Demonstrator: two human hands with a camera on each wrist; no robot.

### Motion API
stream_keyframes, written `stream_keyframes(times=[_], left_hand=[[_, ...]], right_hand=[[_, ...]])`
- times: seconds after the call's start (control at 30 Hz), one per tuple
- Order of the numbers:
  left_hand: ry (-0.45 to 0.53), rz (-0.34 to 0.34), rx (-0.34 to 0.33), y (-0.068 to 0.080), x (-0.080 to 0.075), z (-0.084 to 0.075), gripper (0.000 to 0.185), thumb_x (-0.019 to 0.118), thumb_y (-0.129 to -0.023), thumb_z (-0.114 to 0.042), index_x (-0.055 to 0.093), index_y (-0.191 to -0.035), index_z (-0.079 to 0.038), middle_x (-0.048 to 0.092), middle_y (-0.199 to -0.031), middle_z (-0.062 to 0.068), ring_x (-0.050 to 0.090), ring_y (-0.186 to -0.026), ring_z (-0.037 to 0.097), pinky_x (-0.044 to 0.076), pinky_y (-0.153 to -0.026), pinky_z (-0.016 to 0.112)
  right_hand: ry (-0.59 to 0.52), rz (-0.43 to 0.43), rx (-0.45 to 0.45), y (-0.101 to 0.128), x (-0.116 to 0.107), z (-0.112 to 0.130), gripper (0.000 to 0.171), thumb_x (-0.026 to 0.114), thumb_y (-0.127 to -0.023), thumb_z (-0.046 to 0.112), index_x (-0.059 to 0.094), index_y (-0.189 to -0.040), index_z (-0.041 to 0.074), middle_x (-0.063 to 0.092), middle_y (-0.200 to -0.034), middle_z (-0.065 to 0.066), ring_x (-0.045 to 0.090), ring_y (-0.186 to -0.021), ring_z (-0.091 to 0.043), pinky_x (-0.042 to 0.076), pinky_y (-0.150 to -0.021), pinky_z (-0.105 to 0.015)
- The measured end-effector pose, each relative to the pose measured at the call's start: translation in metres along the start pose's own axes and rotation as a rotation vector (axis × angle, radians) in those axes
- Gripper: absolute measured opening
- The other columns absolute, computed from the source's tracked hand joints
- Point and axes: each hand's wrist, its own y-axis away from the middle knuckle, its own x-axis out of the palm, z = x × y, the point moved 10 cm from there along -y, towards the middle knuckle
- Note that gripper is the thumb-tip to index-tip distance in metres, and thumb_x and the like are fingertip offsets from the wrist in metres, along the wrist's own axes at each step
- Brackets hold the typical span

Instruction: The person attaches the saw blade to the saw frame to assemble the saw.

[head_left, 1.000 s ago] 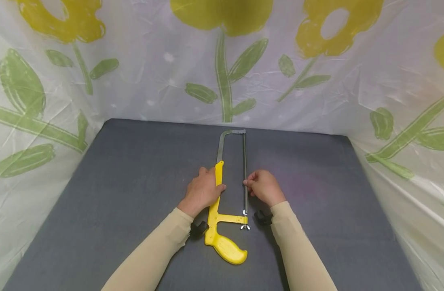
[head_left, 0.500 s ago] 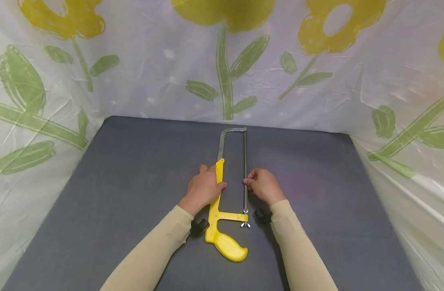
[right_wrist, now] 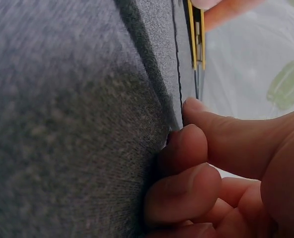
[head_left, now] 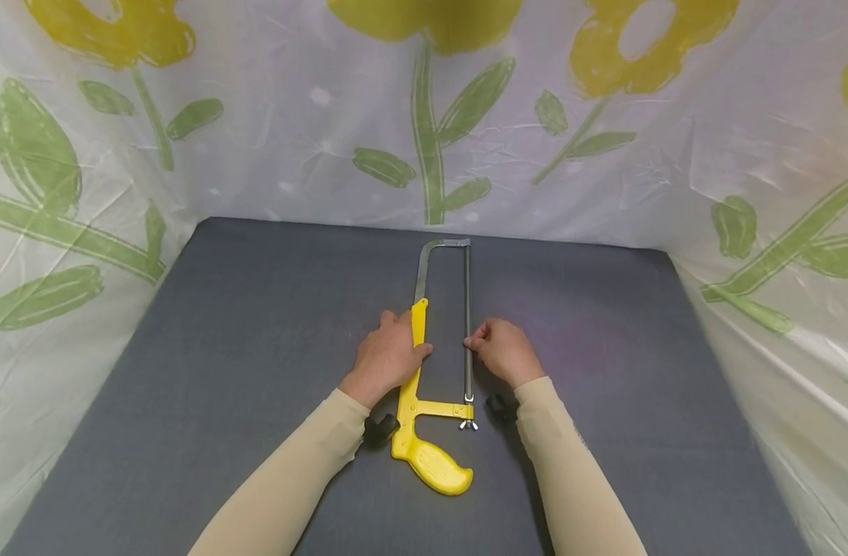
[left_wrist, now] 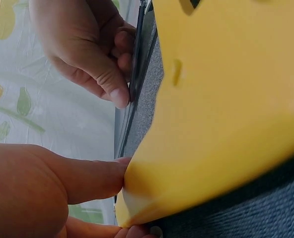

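A hacksaw with a yellow handle [head_left: 431, 467] and a steel frame [head_left: 422, 270] lies flat on the grey table [head_left: 257, 347], handle toward me. My left hand [head_left: 389, 357] grips the yellow part of the frame [left_wrist: 221, 109], thumb on its inner edge. My right hand [head_left: 503, 351] pinches the thin blade [head_left: 469, 309] about midway along, fingers curled; the same right hand [left_wrist: 95, 49] on the blade [left_wrist: 136, 64] shows in the left wrist view. The right wrist view shows my curled fingers [right_wrist: 186, 178] and the blade's edge [right_wrist: 178, 64] on the cloth.
A wing nut [head_left: 468, 425] sits at the blade's near end. Plastic sheeting with yellow flowers and green leaves [head_left: 431, 116] walls the table at the back and both sides. Black wrist-camera mounts [head_left: 378, 428] sit by my sleeves.
Both hands and the saw keep their places relative to each other; the head view has tilted down slightly, shifting everything a little up in frame.
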Motion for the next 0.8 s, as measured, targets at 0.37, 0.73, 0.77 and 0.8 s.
stream_keyframes(times=[0.37, 0.73, 0.77, 0.8], left_hand=[[0.001, -0.007, 0.006, 0.0001, 0.0000, -0.0010, 0.068, 0.078, -0.100, -0.035, 0.053, -0.156, -0.006, 0.056, -0.123, 0.019, 0.062, -0.080, 0.028, 0.054, -0.068, 0.039], [-0.015, -0.003, -0.015, 0.0001, 0.0027, 0.0003, 0.071, 0.078, -0.100, -0.037, 0.051, -0.159, -0.007, 0.055, -0.127, 0.019, 0.063, -0.080, 0.027, 0.055, -0.068, 0.038], [-0.015, -0.003, -0.014, 0.0002, 0.0028, 0.0001, 0.071, 0.078, -0.100, -0.037, 0.051, -0.159, -0.007, 0.055, -0.127, 0.019, 0.063, -0.080, 0.027, 0.056, -0.069, 0.038], [-0.015, -0.003, -0.014, 0.0003, 0.0031, 0.0001, 0.071, 0.078, -0.100, -0.036, 0.051, -0.159, -0.007, 0.055, -0.127, 0.019, 0.063, -0.080, 0.027, 0.056, -0.069, 0.039]], right_hand=[[0.044, -0.028, -0.031, -0.0001, -0.0011, 0.0039, 0.025, 0.074, -0.102, 0.030, 0.069, -0.088, 0.009, 0.063, -0.080, -0.004, 0.055, -0.072, -0.022, 0.040, -0.062, -0.032], [0.048, -0.010, -0.016, 0.0005, 0.0004, -0.0005, 0.031, 0.071, -0.104, 0.037, 0.068, -0.090, 0.009, 0.062, -0.081, -0.005, 0.056, -0.073, -0.023, 0.040, -0.063, -0.032], [0.049, -0.009, -0.014, 0.0004, 0.0008, -0.0008, 0.032, 0.071, -0.104, 0.038, 0.068, -0.090, 0.009, 0.062, -0.081, -0.005, 0.056, -0.073, -0.023, 0.040, -0.063, -0.033], [0.050, -0.008, -0.011, 0.0004, 0.0013, -0.0011, 0.032, 0.071, -0.104, 0.038, 0.068, -0.090, 0.010, 0.062, -0.081, -0.004, 0.056, -0.073, -0.022, 0.040, -0.063, -0.032]])
